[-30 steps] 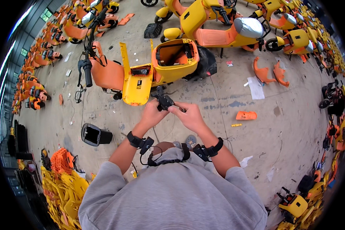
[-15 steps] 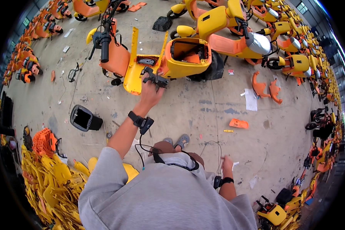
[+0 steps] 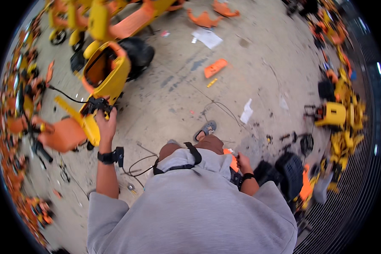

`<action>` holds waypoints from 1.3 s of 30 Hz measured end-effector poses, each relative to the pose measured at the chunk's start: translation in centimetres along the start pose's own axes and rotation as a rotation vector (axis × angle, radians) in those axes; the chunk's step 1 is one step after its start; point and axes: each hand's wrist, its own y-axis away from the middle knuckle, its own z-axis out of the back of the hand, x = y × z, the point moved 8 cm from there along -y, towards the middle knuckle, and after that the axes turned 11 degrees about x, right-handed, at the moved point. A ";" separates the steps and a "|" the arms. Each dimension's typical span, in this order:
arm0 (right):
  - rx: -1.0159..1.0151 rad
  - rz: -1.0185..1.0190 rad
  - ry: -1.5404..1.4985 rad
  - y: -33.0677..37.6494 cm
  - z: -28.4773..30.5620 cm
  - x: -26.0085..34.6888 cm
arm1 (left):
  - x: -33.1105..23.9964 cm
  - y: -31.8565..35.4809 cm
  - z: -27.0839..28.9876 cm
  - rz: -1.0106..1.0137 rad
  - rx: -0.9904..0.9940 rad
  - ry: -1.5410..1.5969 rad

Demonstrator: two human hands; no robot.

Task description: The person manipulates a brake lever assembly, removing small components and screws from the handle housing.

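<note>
My left hand [image 3: 106, 126] is raised with its fingers closed around a black mechanical part [image 3: 98, 106]. A black cable [image 3: 67, 98] runs from beside this part toward the upper left. Right behind it stands a partly stripped scooter, with a yellow body shell [image 3: 113, 82] open at the top and an orange footboard [image 3: 63, 134]. A narrow yellow panel [image 3: 74, 111] sticks out beside the part. Low at my right side, my right hand [image 3: 243, 163] is closed, its fingers curled; what they hold, if anything, is hidden. An orange piece [image 3: 233, 160] shows beside that hand.
On the concrete floor lie an orange cover [image 3: 216, 68], a small yellow piece [image 3: 212, 83], white paper [image 3: 208, 38] and a loose cable [image 3: 226, 106]. Black bins [image 3: 289, 173] stand close on my right. Yellow and orange scooters line the upper left; yellow parts [image 3: 347, 146] pile up at the far right.
My view and body have turned to the right, so the scooter now sits farther left. The black part stays in my left hand, apparently pulled along. My right hand has closed more.
</note>
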 end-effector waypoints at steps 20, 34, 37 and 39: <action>-0.250 -0.164 -0.364 -2.1 14.3 -1.3 | -2.0 -16.6 -32.6 0.558 0.345 -0.048; -0.327 -0.324 -0.313 -7.2 22.7 9.5 | 2.0 -22.9 -55.2 1.148 0.257 0.494; -0.341 -0.303 -0.369 -8.5 25.3 19.8 | 3.6 -27.5 -59.4 1.160 0.426 0.386; -0.321 -0.282 -0.239 -10.3 27.6 24.9 | 3.9 -30.4 -61.3 1.098 0.507 0.216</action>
